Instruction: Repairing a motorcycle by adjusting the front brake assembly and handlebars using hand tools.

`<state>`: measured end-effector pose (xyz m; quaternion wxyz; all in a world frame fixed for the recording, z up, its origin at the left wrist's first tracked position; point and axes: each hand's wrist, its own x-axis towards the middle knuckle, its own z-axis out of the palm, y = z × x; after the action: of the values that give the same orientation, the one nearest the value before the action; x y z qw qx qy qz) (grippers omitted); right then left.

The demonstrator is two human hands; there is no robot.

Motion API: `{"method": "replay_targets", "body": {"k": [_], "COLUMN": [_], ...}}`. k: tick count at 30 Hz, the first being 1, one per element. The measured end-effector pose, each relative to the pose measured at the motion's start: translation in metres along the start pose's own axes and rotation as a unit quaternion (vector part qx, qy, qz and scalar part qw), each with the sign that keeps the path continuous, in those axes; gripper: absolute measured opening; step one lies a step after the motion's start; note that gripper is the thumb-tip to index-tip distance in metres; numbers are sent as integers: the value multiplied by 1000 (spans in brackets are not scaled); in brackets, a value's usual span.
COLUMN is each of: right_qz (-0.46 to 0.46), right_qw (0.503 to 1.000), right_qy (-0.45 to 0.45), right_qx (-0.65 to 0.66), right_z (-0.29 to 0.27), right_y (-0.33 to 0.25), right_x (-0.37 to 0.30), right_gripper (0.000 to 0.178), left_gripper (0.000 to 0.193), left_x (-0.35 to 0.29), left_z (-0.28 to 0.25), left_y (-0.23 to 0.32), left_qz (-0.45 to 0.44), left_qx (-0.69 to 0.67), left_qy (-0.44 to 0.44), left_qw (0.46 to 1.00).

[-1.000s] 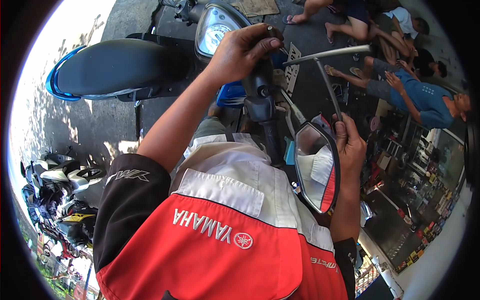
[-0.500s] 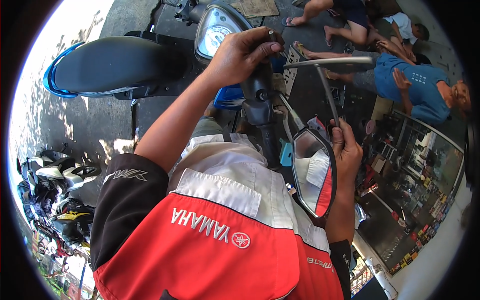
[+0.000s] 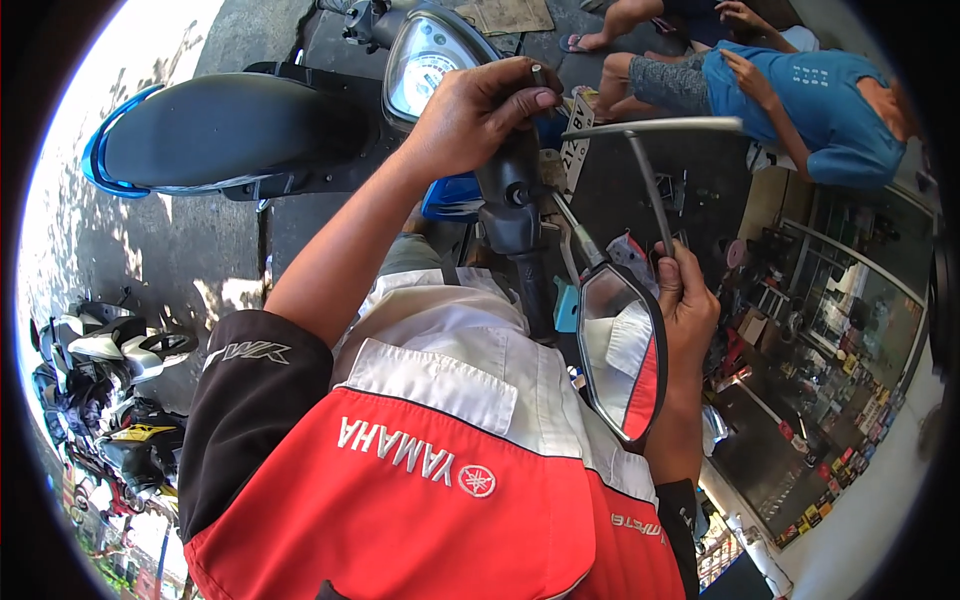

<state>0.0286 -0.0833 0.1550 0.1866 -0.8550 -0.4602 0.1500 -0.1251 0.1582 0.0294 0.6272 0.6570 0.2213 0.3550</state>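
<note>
Above the motorbike's handlebar [image 3: 512,210], my left hand [image 3: 490,105] is closed in a pinch on a small dark cylindrical piece [image 3: 539,76], whose exact kind I cannot make out. My right hand [image 3: 688,300] grips the lower shaft of a metal T-handle wrench [image 3: 650,180], and its crossbar lies level at the top, its left end close to my left fingers. Between my body and the right hand is a side mirror [image 3: 622,350] on a stem from the handlebar. Just beyond my left wrist shows the speedometer cluster [image 3: 430,70].
The black seat [image 3: 235,130] of the blue motorbike stretches left. Several motorbikes [image 3: 120,400] stand at lower left. A person in a blue shirt [image 3: 810,100] is at upper right, another person's legs [image 3: 620,25] beside them. A glass display case [image 3: 840,350] with small boxes stands at right.
Both hands and the wrench have shifted only slightly to the left, holding the same things. At upper right, the person in the blue shirt has moved left and upward in the picture.
</note>
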Motion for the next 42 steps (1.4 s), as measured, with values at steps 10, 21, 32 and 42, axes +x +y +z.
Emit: {"method": "replay_targets", "body": {"k": [10,21,32,42], "right_qz": [-6,14,-8,29], "right_qw": [1000,1000,999,999], "right_qy": [21,-17,50,-1], "right_qx": [19,-6,16,-17], "right_z": [-2,-3,-2,-23], "right_y": [-4,-3,-8,3], "right_x": [-3,0,-6,-40], "right_gripper": [24,24,25,22], "left_gripper": [27,27,24,19], "left_x": [0,1,3,2], "left_z": [-3,-5,-3,-4], "left_y": [-1,-3,2,6], "left_qz": [-36,-35,-44,-59], "left_qx": [4,21,33,-4], "left_qy": [-32,-39,-40,-55], "left_qw": [999,998,998,997]}}
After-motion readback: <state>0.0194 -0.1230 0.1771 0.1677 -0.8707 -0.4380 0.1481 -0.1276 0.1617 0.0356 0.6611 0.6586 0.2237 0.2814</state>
